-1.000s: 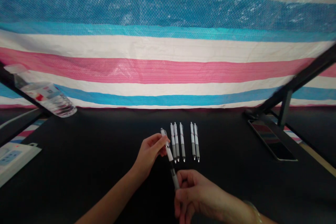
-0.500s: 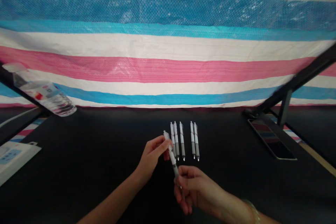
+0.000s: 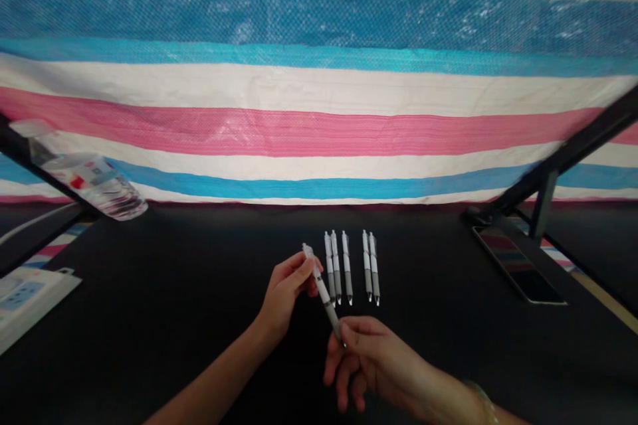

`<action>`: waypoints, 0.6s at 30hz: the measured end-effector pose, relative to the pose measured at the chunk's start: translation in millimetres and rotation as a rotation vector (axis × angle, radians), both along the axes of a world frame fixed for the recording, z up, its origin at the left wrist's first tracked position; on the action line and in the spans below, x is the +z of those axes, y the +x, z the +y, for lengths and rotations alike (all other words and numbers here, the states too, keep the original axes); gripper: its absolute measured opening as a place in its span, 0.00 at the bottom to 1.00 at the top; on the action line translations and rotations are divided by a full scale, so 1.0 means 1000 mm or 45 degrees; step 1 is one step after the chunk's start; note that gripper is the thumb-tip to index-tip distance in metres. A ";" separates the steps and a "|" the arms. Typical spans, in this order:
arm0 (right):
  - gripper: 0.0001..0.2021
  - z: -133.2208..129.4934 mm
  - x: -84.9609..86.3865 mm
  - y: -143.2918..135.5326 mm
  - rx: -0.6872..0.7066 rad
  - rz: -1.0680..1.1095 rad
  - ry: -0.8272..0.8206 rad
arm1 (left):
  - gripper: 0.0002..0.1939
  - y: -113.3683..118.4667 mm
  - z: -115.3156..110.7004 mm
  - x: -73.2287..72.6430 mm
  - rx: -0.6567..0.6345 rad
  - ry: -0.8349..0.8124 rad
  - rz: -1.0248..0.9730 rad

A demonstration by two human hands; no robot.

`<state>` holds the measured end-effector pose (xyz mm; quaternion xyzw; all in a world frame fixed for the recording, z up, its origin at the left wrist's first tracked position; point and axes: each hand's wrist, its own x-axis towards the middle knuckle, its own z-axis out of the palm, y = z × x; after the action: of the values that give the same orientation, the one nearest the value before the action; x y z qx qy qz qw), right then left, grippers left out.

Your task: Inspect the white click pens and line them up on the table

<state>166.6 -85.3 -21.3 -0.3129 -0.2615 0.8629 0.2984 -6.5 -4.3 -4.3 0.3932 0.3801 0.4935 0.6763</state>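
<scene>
A white pen with a grey grip slants between my two hands above the black table. My left hand pinches its upper part near the clip and button. Thumb and index finger of my right hand close around the tip end of the same pen, partly hiding it; the other fingers hang loosely apart. Just beyond my hands lie several matching pens, tips towards me: a group of three on the left and a pair on the right.
At the far left a clear plastic bottle leans by a black bar. A white box-like item sits at the left edge. A dark phone lies on the black table at right. Striped sheeting hangs behind.
My left hand has shifted slightly left with the pen's upper end. The pen leans more, and my right hand's lower fingers have spread a little. The pens on the table stay put.
</scene>
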 end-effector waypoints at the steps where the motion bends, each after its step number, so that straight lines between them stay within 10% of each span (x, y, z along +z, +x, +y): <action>1: 0.23 0.000 0.001 0.000 0.003 0.005 -0.013 | 0.16 0.000 0.001 0.000 0.006 0.005 0.006; 18: 0.21 0.000 0.001 -0.001 -0.036 -0.070 0.064 | 0.15 0.000 -0.001 0.005 0.035 0.083 0.098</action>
<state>165.5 -85.3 -20.4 -0.3327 -0.2867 0.8429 0.3109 -6.9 -5.5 1.1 0.4286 0.3948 0.4993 0.6412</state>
